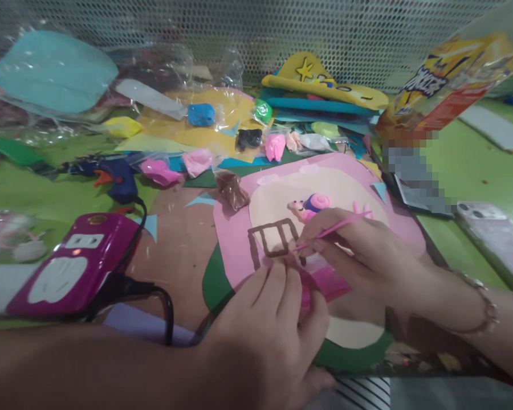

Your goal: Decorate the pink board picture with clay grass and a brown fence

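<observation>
My right hand (363, 256) pinches a thin pink modelling tool (325, 232), its tip close to my left fingertips. My left hand (273, 313) is closed, fingers bent together over the picture; what its fingertips hold is hidden. Bright pink material (325, 283) shows between the hands, partly covered. Beneath them lies a layered paper picture with a pink sheet (235, 219) and a cream shape (273, 199). Brown clay strips (276, 253) form a square frame with a leg beside my left fingertips. A pink clay snail (316, 204) with a blue-edged shell sits just above my right hand.
Wrapped clay lumps, among them a brown one (233, 191) and a blue one (200, 115), lie behind the picture. A magenta device (74, 265) with a black cable and a glue gun (122, 176) are at left. A snack bag (444, 85) and a phone (496, 239) are at right.
</observation>
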Motion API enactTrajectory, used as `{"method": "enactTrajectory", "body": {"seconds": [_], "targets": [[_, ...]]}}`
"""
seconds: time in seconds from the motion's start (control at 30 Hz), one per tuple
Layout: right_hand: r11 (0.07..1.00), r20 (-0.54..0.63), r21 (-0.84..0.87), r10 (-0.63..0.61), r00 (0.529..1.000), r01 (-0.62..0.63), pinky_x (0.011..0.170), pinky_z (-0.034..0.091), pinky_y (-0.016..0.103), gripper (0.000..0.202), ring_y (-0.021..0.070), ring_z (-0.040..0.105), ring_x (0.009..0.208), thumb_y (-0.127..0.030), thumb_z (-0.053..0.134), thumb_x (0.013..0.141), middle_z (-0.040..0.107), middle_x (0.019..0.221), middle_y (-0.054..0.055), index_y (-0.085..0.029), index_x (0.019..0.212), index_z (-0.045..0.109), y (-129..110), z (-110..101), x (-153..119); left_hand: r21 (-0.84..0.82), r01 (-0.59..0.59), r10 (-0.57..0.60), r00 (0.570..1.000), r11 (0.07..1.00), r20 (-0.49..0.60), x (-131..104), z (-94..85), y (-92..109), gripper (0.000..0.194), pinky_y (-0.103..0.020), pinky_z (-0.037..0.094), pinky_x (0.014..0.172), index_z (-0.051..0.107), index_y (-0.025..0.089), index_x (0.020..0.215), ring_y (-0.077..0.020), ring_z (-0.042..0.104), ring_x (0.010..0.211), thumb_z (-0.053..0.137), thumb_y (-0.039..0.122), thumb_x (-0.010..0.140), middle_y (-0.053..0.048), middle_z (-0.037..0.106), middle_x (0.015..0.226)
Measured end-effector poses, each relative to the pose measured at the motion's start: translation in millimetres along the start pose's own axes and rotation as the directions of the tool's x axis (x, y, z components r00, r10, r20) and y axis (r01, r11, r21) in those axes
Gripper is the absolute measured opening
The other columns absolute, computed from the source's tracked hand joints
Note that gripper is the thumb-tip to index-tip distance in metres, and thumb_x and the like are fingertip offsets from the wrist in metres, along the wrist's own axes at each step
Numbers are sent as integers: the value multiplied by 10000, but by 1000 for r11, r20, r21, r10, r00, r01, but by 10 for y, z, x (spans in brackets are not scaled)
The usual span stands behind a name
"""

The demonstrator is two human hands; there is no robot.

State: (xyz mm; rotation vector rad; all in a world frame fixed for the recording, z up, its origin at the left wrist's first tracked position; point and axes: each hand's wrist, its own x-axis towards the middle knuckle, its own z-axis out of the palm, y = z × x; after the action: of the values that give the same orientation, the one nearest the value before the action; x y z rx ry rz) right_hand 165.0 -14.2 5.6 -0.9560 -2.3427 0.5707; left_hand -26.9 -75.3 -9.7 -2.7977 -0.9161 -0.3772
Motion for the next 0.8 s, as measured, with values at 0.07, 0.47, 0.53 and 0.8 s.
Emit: {"method": "enactTrajectory", "body": {"seconds": [0.07, 0.47, 0.53, 0.8], "targets": [[1000, -31, -5, 8, 999, -8, 678, 450, 204, 82, 95, 556, 780, -109, 436, 909, 576, 857, 7, -177, 906, 481, 1, -17, -12, 9, 7, -7, 1000, 1000, 18, -4, -1, 0, 652, -431, 423, 849, 508, 140, 1136, -344, 591, 1032, 493, 669, 755, -202, 640, 1090], [979, 179, -184, 117, 977, -84, 413, 292, 217, 106, 94, 434, 479, -87, 382, 869, 473, 619, -41, -181, 920, 381, -175, -18, -129, 22, 36, -36, 999, 999, -5, -1, -20, 3, 670, -425, 408, 880, 524, 143, 1104, -331, 593, 1029, 519, 694, 722, -198, 644, 1097], [961, 261, -262, 158, 952, -88, 411, 283, 233, 118, 116, 472, 495, -86, 383, 850, 503, 637, -21, -184, 917, 390, -169, -10, -175, 11, 36, -36, 999, 999, -14, -3, -19, 6, 644, -424, 405, 884, 534, 147, 1089, -326, 596, 1017, 515, 681, 731, -189, 654, 1071], [938, 311, -345, 127, 942, -12, 413, 273, 229, 183, 135, 504, 515, -72, 390, 808, 523, 657, -12, -196, 943, 375, -182, -8, -231, -6, 51, -51, 999, 999, -8, 19, -2, 1, 662, -426, 406, 886, 535, 149, 1066, -328, 590, 1021, 553, 693, 689, -195, 648, 1074]]}}
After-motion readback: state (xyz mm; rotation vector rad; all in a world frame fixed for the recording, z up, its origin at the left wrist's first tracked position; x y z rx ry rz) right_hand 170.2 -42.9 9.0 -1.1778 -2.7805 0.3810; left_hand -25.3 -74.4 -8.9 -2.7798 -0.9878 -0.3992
